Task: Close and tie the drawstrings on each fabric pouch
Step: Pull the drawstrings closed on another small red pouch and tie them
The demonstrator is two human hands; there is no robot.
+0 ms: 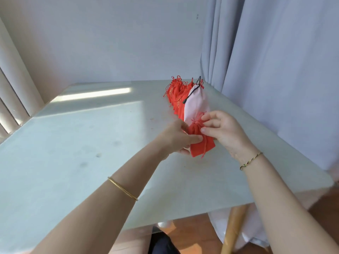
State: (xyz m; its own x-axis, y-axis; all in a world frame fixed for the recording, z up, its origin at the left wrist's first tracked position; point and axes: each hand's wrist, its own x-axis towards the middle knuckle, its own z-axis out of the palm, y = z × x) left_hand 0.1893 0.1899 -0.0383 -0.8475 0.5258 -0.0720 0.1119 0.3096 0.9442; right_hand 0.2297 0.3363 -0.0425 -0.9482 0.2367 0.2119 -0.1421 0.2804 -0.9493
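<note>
— What are the fingers doing?

— The fingertips [204, 130] of the right hand [222, 129] are curled in and pinch the gathered neck of the red pouch [200, 145]. They are probably on the cord itself, though the blur makes that hard to confirm. The left hand [176, 138] grips the pouch body from the other side, with its thumb [196, 138] pressed across the cloth.

— Why hold it that way?

— I'd say one hand anchors the bag so the other can work the knot at the neck without the cloth sliding.

— And where is the pouch, and how does it look?

— It sits low over the table [91, 143], toward its right edge. The mouth is puckered shut, the body is flat and bright orange-red, and a thin drawstring [204, 153] of the same colour trails down past the bottom hem.

— Anything beyond it?

— A white pouch [197, 101] with a dark cord lies just behind it. Further back is a row of red pouches [175, 92] with their cords bunched at the far ends, which looks like the finished batch lined up out of the way.
</note>
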